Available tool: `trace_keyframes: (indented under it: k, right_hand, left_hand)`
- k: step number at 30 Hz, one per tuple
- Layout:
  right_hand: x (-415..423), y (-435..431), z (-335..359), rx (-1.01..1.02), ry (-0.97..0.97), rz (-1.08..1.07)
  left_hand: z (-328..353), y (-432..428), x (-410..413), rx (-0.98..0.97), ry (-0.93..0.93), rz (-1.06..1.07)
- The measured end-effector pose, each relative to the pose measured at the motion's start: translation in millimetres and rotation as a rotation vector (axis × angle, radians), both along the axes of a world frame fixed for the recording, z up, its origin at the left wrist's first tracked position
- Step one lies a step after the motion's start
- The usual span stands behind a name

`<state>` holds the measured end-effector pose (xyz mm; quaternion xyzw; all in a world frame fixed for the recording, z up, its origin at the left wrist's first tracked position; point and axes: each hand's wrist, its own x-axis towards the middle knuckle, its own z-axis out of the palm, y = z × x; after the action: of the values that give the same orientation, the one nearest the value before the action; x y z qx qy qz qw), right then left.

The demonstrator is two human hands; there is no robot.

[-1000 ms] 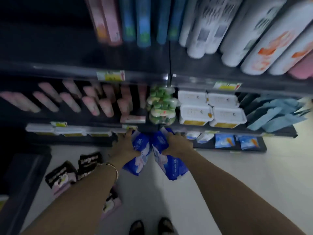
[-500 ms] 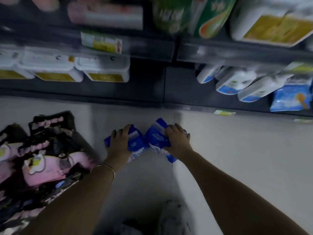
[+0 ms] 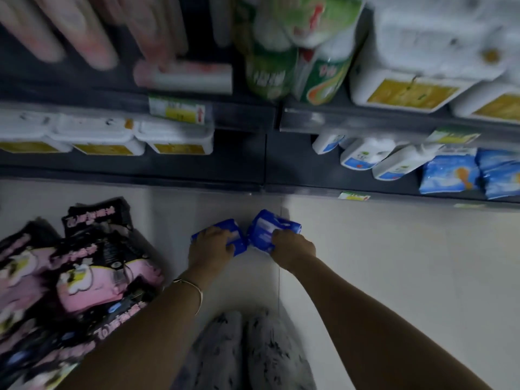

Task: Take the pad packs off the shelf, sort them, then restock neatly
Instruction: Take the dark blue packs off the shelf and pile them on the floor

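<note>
Left hand [image 3: 209, 249], right hand [image 3: 294, 249] grip blue packs [image 3: 267, 227] near shelf edge [image 3: 197, 184]

Dim overall; floor [image 3: 394, 263] at 3 o'clock brightest. Packs [image 3: 84, 38] at 11 o'clock motion-blurred; edges bend, wide-angle.

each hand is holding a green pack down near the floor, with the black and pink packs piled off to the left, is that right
Not quite: the packs are blue, not green. In the head view the left hand grips one blue pack and the right hand grips the second blue pack, both down near the floor, with the black and pink packs piled off to the left.
</note>
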<state>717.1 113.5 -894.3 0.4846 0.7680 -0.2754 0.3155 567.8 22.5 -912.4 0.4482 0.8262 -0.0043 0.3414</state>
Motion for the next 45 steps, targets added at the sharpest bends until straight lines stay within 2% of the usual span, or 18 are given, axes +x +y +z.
trace_keyframes:
  k: [9,17,21,28,34,40,45]
  right_hand:
    - [-19.4,13.1,240.6,0.153,0.094,0.079]
    - [-38.8,30.6,471.3,0.330,0.191,0.184]
    - [-48.9,45.4,594.4,0.488,0.254,0.209]
    - [-58.6,65.0,795.0,0.863,0.513,0.279]
    - [-50.4,66.1,872.9,1.022,0.620,0.305]
    - [-53.5,81.6,890.2,1.068,0.657,0.283]
    - [-65.1,112.5,897.0,1.070,0.745,0.163]
  left_hand:
    - [238.9,13.6,-31.3,0.087,0.051,-0.080]
    - [478.4,23.5,-58.8,0.314,0.157,-0.181]
    - [606.8,37.0,-69.5,0.405,0.218,-0.134]
    - [797.4,55.1,-62.1,0.704,0.537,-0.098]
    - [872.2,49.7,-51.2,0.840,0.535,-0.031]
    - [891.8,65.3,-60.3,0.868,0.470,-0.013]
    - [897.8,101.0,-75.2,0.931,0.344,-0.023]
